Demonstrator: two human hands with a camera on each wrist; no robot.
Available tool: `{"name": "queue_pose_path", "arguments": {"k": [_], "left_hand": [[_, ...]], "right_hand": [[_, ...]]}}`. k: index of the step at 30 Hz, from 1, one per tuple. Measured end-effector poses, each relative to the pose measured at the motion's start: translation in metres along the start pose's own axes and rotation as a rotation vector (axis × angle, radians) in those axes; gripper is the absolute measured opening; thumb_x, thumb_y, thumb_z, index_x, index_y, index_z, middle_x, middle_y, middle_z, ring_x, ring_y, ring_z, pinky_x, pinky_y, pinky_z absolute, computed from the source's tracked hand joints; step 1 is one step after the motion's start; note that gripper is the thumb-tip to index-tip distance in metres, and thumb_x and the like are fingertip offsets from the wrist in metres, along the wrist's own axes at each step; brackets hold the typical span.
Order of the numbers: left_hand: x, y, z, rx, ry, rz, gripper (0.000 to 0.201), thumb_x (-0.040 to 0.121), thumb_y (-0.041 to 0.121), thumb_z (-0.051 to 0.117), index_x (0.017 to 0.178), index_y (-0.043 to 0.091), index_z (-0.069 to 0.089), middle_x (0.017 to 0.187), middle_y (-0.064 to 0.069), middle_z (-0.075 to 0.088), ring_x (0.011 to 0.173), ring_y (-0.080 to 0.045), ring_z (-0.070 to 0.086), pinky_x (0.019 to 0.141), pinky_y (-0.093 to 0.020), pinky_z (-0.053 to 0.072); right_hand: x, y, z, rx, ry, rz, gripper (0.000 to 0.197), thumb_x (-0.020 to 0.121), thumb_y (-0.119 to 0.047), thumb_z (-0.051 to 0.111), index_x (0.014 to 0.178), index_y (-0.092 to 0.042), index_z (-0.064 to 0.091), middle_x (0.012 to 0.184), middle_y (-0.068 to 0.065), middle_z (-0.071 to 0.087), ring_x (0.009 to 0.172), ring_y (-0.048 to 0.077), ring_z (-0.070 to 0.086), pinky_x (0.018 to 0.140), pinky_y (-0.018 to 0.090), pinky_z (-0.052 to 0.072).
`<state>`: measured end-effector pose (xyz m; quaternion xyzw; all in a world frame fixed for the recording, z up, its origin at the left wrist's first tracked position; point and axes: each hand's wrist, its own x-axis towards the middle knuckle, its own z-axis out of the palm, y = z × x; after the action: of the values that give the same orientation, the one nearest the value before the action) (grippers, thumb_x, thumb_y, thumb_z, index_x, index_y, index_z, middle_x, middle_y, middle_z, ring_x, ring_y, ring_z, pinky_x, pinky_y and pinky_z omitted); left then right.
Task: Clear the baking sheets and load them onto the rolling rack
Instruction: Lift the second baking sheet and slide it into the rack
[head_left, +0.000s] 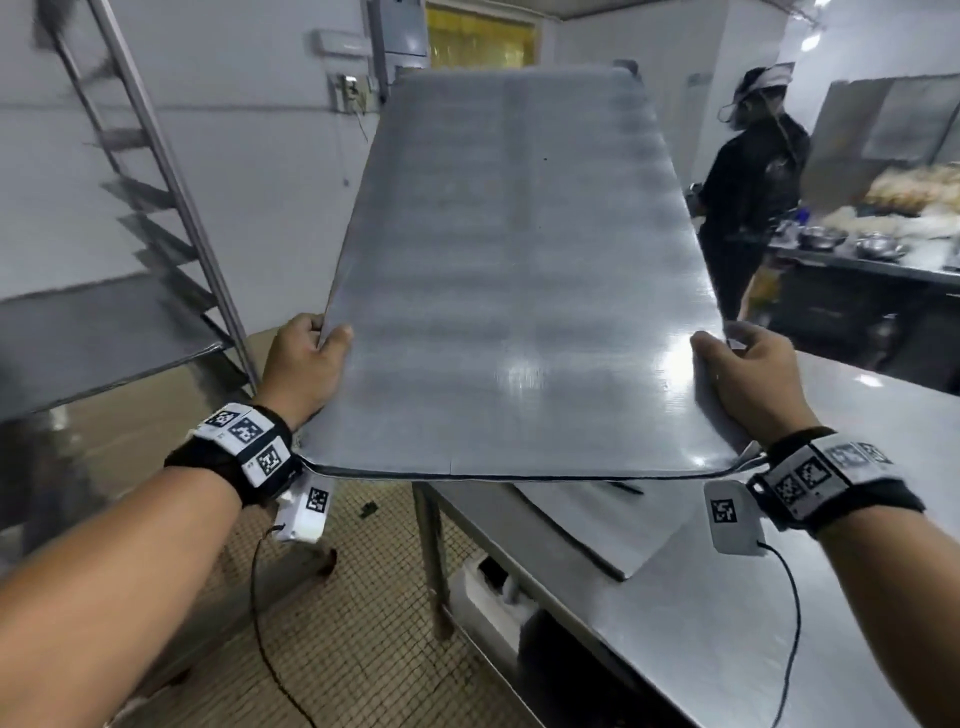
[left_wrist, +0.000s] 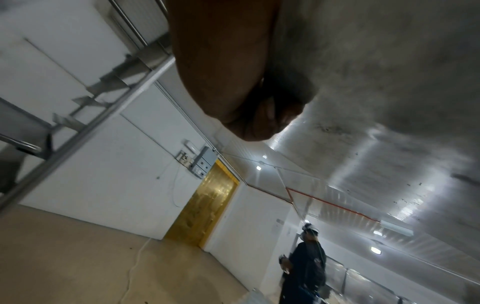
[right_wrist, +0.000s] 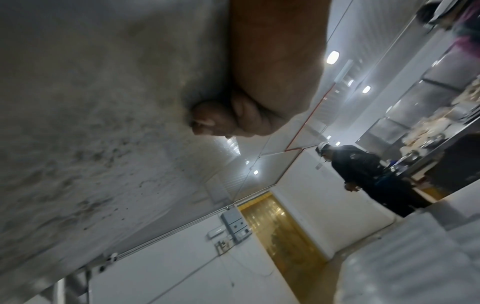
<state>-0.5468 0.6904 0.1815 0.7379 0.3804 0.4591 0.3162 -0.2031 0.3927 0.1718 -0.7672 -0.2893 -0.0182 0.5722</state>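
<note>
The left hand (head_left: 306, 364) and right hand (head_left: 748, 382) sit closest, each pinching a long edge of the baking sheet (head_left: 519, 270) near its close corners, thumb on top and fingers curled underneath, as both wrist views confirm. The sheet is held in the air, bare and tilted with its far end higher, just above the near end of the steel table (head_left: 779, 597). Another sheet (head_left: 597, 530) lies flat on the table directly beneath the carried one. This looks like the carrying step: the sheet seems cleared and headed for the rack (head_left: 171, 171), which stands left of the table with its slanted runners open. Next, the sheet likely needs swinging left, levelling, and lining its edges up with a pair of runners. A person (head_left: 748, 192) stands beyond the table's far end, clear of that path.
</note>
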Motion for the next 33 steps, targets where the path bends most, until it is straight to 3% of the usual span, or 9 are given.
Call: {"name": "queue_pose_path", "arguments": {"k": [3, 7, 11, 15, 17, 20, 24, 28, 33], "left_hand": [[-0.006, -0.002, -0.022, 0.0, 0.075, -0.05, 0.02, 0.088, 0.036, 0.064, 0.085, 0.017, 0.06, 0.088, -0.009, 0.07, 0.081, -0.028, 0.067, 0.077, -0.039, 0.053], [-0.02, -0.006, -0.048, 0.076, 0.18, -0.103, 0.026, 0.088, 0.042, 0.063, 0.087, 0.016, 0.062, 0.088, -0.004, 0.072, 0.08, -0.024, 0.068, 0.075, -0.037, 0.053], [-0.043, 0.004, -0.066, 0.155, 0.291, -0.153, 0.018, 0.095, 0.03, 0.061, 0.095, 0.012, 0.06, 0.077, 0.009, 0.062, 0.069, -0.008, 0.059, 0.057, -0.014, 0.042], [-0.071, 0.012, -0.087, 0.206, 0.388, -0.166, 0.017, 0.096, 0.029, 0.061, 0.095, 0.012, 0.059, 0.079, 0.006, 0.062, 0.068, -0.004, 0.057, 0.056, -0.017, 0.039], [-0.086, 0.015, -0.1, 0.227, 0.429, -0.191, 0.02, 0.095, 0.031, 0.062, 0.094, 0.011, 0.06, 0.082, 0.001, 0.065, 0.072, -0.013, 0.061, 0.06, -0.024, 0.044], [-0.111, 0.024, -0.118, 0.271, 0.471, -0.221, 0.033, 0.093, 0.04, 0.061, 0.093, 0.007, 0.061, 0.088, -0.01, 0.068, 0.079, -0.027, 0.063, 0.072, -0.038, 0.049], [-0.145, 0.04, -0.134, 0.301, 0.547, -0.249, 0.038, 0.092, 0.041, 0.061, 0.096, 0.003, 0.061, 0.096, -0.019, 0.069, 0.086, -0.035, 0.065, 0.074, -0.041, 0.055], [-0.176, 0.049, -0.145, 0.324, 0.601, -0.254, 0.021, 0.098, 0.028, 0.059, 0.105, 0.008, 0.064, 0.098, -0.004, 0.066, 0.086, -0.019, 0.062, 0.062, -0.016, 0.043], [-0.21, 0.051, -0.166, 0.345, 0.657, -0.283, 0.02, 0.098, 0.032, 0.058, 0.107, 0.015, 0.064, 0.102, -0.002, 0.068, 0.09, -0.02, 0.064, 0.077, -0.029, 0.052]], "right_hand": [[0.014, -0.016, 0.019, -0.004, -0.076, -0.047, 0.045, 0.096, -0.027, 0.064, 0.131, 0.001, 0.059, 0.111, 0.0, 0.059, 0.104, 0.014, 0.057, 0.089, 0.022, 0.039], [0.035, -0.028, 0.047, 0.068, -0.168, -0.104, 0.038, 0.095, -0.027, 0.065, 0.125, -0.004, 0.063, 0.109, 0.006, 0.069, 0.102, 0.019, 0.064, 0.086, 0.025, 0.045], [0.046, -0.04, 0.069, 0.129, -0.3, -0.132, 0.044, 0.096, -0.03, 0.064, 0.131, -0.003, 0.059, 0.106, 0.008, 0.066, 0.098, 0.022, 0.063, 0.084, 0.024, 0.048], [0.05, -0.046, 0.093, 0.231, -0.398, -0.143, 0.084, 0.072, -0.07, 0.072, 0.127, -0.009, 0.062, 0.112, 0.011, 0.072, 0.102, 0.027, 0.07, 0.096, 0.048, 0.055], [0.053, -0.047, 0.107, 0.276, -0.462, -0.117, 0.093, 0.059, -0.082, 0.073, 0.122, -0.014, 0.065, 0.113, 0.011, 0.073, 0.102, 0.027, 0.071, 0.095, 0.051, 0.055], [0.045, -0.061, 0.119, 0.397, -0.577, -0.055, 0.046, 0.075, -0.057, 0.079, 0.103, -0.023, 0.066, 0.105, 0.014, 0.074, 0.088, 0.023, 0.072, 0.092, 0.049, 0.056], [0.039, -0.066, 0.14, 0.462, -0.667, -0.065, 0.095, 0.056, -0.072, 0.083, 0.128, -0.014, 0.06, 0.11, 0.015, 0.073, 0.095, 0.025, 0.072, 0.091, 0.046, 0.055], [0.022, -0.077, 0.153, 0.51, -0.765, -0.075, 0.063, 0.058, -0.067, 0.084, 0.101, -0.025, 0.066, 0.102, 0.009, 0.076, 0.093, 0.023, 0.072, 0.096, 0.049, 0.054], [0.007, -0.086, 0.176, 0.49, -0.832, -0.109, 0.078, 0.06, -0.073, 0.079, 0.116, -0.02, 0.067, 0.1, 0.011, 0.077, 0.084, 0.02, 0.074, 0.088, 0.045, 0.056]]}}
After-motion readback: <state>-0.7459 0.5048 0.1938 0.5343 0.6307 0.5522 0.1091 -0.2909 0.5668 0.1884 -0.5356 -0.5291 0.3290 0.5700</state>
